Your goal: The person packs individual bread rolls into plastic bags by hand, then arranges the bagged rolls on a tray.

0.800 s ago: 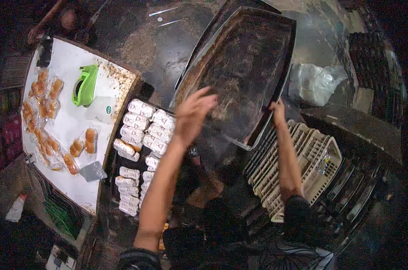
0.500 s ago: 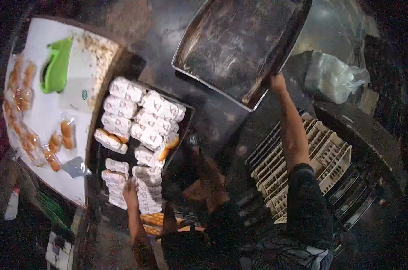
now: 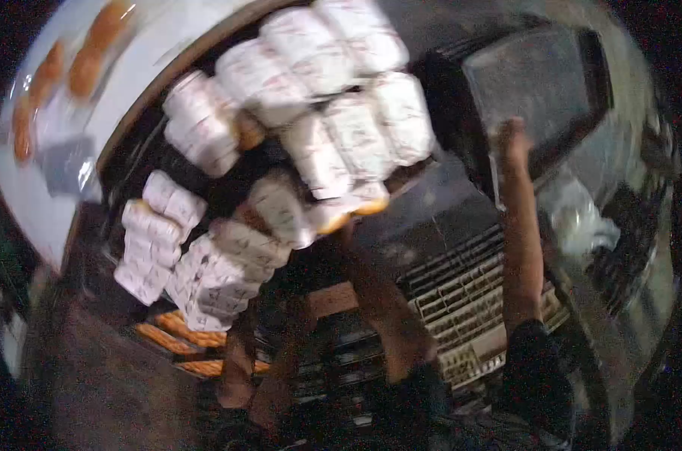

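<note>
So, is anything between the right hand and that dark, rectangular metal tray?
Nothing visible. The right hand is at the near edge of the tray, seemingly gripping it; the white-wrapped buns lie off to the left.

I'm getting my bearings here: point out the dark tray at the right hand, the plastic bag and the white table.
Dark tray (image 3: 533, 75): head view, bare inside bottom.
Plastic bag (image 3: 579, 220): head view, crumpled middle.
White table (image 3: 149, 56): head view, bare stretch of top.

Our right hand (image 3: 515, 146) at dark tray (image 3: 536, 83), two o'clock. We see white-wrapped rolls (image 3: 315, 156), eight through twelve; clear bag (image 3: 581, 222), three.
</note>
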The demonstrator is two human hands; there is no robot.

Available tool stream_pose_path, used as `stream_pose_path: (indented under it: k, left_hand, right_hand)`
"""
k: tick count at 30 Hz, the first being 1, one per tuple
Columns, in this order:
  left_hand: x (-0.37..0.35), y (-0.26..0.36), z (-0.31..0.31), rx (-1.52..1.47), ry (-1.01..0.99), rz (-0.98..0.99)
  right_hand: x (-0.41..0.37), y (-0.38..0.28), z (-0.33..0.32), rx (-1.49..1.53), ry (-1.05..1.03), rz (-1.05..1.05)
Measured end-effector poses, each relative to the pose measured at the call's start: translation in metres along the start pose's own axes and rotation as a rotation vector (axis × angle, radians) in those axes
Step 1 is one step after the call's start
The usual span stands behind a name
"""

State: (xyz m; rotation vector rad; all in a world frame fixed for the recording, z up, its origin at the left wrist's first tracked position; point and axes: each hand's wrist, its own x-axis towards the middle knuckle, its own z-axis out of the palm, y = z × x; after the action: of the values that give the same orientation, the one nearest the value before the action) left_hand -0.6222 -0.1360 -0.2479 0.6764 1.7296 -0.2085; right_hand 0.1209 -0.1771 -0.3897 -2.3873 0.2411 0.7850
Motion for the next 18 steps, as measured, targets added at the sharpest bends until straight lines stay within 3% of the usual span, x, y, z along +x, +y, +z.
stream_pose_path:
  k: [2,4,6,7,8,9,10,11,12,15,18]
  left_hand:
    - [-0.002,-0.032,-0.004,-0.114,0.083,-0.001]
    - [0.014,-0.054,0.014,-0.225,0.114,0.015]
    - [0.037,-0.061,0.029,-0.336,0.136,0.056]
    - [0.051,-0.062,0.037,-0.393,0.157,0.082]
    - [0.066,-0.059,0.04,-0.445,0.186,0.115]
    - [0.079,-0.058,0.039,-0.487,0.22,0.144]
    - [0.092,-0.055,0.033,-0.519,0.257,0.175]
    - [0.113,-0.05,0.025,-0.547,0.293,0.215]
    - [0.128,-0.047,0.019,-0.568,0.322,0.252]
    - [0.157,-0.048,0.0,-0.603,0.381,0.327]
    - [0.198,-0.022,-0.012,-0.664,0.451,0.458]
  right_hand:
    - [-0.089,-0.12,0.065,0.057,0.24,-0.577]
    - [-0.153,-0.189,0.129,-0.027,0.203,-0.91]
    - [-0.234,-0.244,0.211,-0.062,0.039,-1.111]
    - [-0.26,-0.265,0.256,-0.051,-0.165,-1.169]
    - [-0.292,-0.284,0.298,-0.118,-0.191,-1.239]
    - [-0.313,-0.296,0.343,-0.021,-0.421,-1.217]
    - [-0.351,-0.314,0.372,-0.181,-0.418,-1.321]
    - [-0.388,-0.325,0.401,0.006,-0.557,-1.445]
    - [-0.402,-0.332,0.43,-0.058,-0.659,-1.448]
    - [-0.443,-0.343,0.483,-0.664,-0.479,-1.365]
    - [-0.465,-0.335,0.494,-0.733,-0.337,-1.5]
